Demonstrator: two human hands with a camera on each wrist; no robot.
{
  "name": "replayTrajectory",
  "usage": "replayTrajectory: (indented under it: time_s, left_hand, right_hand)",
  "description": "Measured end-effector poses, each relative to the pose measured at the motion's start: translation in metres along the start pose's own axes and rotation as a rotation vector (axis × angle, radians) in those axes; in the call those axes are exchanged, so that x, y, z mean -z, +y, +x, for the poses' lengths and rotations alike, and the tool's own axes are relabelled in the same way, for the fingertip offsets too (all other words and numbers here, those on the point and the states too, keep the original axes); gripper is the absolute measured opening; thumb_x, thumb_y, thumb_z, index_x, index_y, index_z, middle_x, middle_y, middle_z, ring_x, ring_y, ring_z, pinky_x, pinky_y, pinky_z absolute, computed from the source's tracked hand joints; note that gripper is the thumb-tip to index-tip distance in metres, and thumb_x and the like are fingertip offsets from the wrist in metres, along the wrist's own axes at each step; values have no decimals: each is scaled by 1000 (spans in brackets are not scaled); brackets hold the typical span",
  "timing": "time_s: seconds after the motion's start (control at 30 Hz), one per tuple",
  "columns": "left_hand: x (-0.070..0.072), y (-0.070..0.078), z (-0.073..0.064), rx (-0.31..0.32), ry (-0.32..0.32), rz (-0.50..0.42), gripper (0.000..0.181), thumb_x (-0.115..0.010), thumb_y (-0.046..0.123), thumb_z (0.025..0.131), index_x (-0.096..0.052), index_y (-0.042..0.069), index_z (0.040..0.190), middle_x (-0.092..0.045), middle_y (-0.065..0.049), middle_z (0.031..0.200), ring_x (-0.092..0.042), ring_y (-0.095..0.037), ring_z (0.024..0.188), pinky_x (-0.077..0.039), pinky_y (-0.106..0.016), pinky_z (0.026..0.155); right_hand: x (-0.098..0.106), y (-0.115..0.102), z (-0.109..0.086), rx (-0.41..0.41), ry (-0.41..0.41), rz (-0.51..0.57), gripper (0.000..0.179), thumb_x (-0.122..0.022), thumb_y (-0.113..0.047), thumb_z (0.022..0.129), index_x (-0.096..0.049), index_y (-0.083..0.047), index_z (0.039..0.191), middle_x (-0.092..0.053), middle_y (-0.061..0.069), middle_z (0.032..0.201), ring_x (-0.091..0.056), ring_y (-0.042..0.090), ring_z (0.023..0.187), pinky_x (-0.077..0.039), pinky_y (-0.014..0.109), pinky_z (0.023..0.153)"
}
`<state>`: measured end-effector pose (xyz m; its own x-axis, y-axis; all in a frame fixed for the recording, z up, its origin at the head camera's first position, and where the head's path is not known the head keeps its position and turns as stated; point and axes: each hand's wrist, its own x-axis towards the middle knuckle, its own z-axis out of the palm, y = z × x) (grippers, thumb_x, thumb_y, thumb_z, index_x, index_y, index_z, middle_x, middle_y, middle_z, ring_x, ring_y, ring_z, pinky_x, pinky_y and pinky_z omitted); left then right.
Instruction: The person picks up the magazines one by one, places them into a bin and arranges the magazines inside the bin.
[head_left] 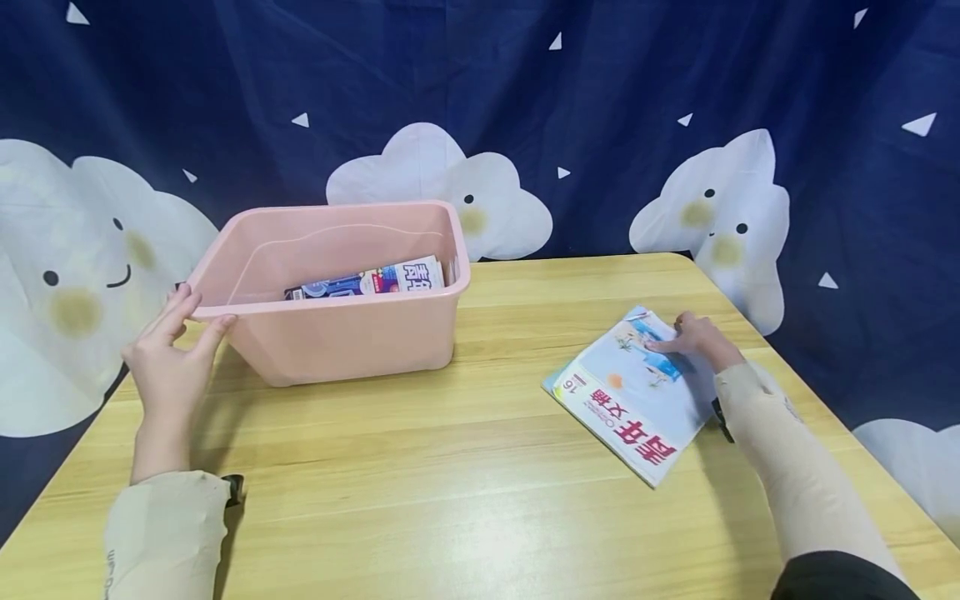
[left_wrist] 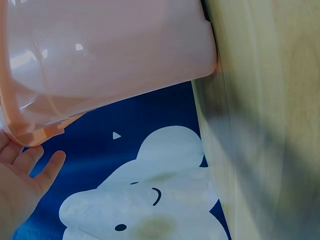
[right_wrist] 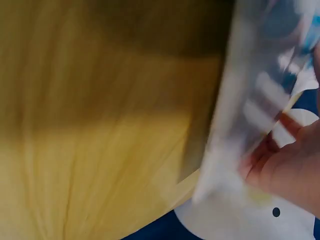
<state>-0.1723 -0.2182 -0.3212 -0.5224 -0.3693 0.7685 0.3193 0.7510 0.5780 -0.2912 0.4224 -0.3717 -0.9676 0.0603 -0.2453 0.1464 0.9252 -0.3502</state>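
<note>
A pink plastic bin (head_left: 352,342) stands at the table's left, with magazines (head_left: 375,279) lying inside, partly hidden by the front wall. My left hand (head_left: 172,358) holds the bin's near left corner, thumb at the front rim and fingertips at the side. In the left wrist view those fingers (left_wrist: 30,157) reach the rim's edge. On the right lies a magazine (head_left: 600,392) with a pale cover and red title, a light-blue edge showing beneath it. My right hand (head_left: 701,340) grips its far right edge, thumb on the cover and fingers curled at the side.
The light wooden table (head_left: 420,475) spans the front, its right edge close beyond my right forearm. Behind it hangs a dark blue curtain (head_left: 600,83) with white clouds and triangles.
</note>
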Motion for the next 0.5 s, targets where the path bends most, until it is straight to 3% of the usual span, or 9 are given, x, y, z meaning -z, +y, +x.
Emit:
replayTrajectory:
  time_s: [0.17,0.33,0.4,0.5]
  left_hand:
    - [1,1,0,5,-2,8,46,-76,14,71,-61,4,113,-54,-5,120,-46,-11,114,-37,-7,81]
    - [1,1,0,10,-3,-2,45,-76,13,71,-61,3,113,-53,-4,120,-45,-6,114,-37,-7,81]
    - [0,1,0,-4,-4,-9,45,-76,12,71,-61,2,112,-54,-6,120,-45,-7,114,-37,-7,81]
    - [0,1,0,-11,-7,-2,45,-76,12,71,-61,2,112,-54,-5,120,-45,-7,114,-36,-6,80]
  right_hand:
    - [0,-8,-7,-102,23,51,104,-65,-56,71,-18,15,131,-30,39,124,-33,50,110,-29,56,92]
    - [1,-11,-11,-93,56,63,87,-69,-51,70,-34,14,115,-45,28,99,-44,37,87,-40,45,74]
    - [2,-9,-11,-112,12,98,84,-68,-50,71,-35,15,112,-43,23,93,-44,33,83,-40,40,70]
    - [5,-6,-9,-138,-85,147,91,-64,-51,75,-30,20,120,-43,24,97,-44,32,88,-40,39,75]
